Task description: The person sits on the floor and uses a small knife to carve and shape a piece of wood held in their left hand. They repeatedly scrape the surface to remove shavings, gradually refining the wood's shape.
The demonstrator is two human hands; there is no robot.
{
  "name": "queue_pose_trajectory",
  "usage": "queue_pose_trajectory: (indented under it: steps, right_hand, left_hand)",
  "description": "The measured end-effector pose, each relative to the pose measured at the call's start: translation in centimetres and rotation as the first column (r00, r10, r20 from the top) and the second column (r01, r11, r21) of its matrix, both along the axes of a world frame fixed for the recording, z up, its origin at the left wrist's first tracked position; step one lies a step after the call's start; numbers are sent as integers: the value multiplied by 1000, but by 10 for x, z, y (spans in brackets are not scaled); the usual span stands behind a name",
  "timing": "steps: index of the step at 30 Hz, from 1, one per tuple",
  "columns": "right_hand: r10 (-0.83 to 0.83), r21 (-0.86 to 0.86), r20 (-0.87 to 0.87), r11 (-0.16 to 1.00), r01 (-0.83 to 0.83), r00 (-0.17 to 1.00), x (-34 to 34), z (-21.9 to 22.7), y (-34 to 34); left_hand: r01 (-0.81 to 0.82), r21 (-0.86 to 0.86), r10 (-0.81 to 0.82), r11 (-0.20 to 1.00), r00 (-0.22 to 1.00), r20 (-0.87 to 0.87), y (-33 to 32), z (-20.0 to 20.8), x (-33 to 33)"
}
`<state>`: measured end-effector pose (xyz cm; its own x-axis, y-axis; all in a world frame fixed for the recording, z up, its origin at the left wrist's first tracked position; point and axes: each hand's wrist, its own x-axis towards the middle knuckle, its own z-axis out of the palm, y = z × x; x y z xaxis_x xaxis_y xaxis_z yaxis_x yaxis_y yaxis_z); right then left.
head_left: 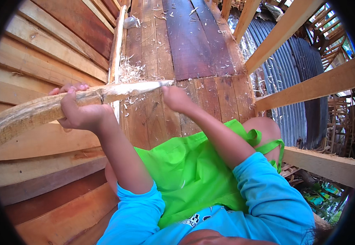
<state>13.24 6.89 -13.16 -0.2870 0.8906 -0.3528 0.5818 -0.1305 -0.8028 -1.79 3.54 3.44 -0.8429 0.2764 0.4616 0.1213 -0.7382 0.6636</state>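
A long, curved piece of pale wood (43,107) runs from the left rim to a whittled, whitish tapered end in front of me. My left hand (81,110) is wrapped round it from below, left of the middle, with fingertips showing over its far side. Close by the tapered end, my right hand (176,99) is closed in a fist. A thin grey, blade-like piece (163,84) shows between that fist and the wood; its handle is hidden in the hand.
Curled wood shavings (132,73) lie on the plank floor (153,41). A plank wall (43,53) stands close on my left. Wooden rails (308,83) and corrugated metal sheets (283,77) are on the right. A small clear container (130,22) sits far ahead. A green apron (185,167) covers my lap.
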Motion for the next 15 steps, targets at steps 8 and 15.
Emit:
queue_pose_trajectory:
  steps: [8,15]
  right_hand:
    - [52,153,6,987,-52,999,-8,4,-6]
    - [-17,240,-48,970,28,999,-2,-13,-6]
  left_hand:
    - [-100,-19,100,995,995,-15,0,-4,-10]
    - [-98,-55,101,994,993,55,2,-1,-7]
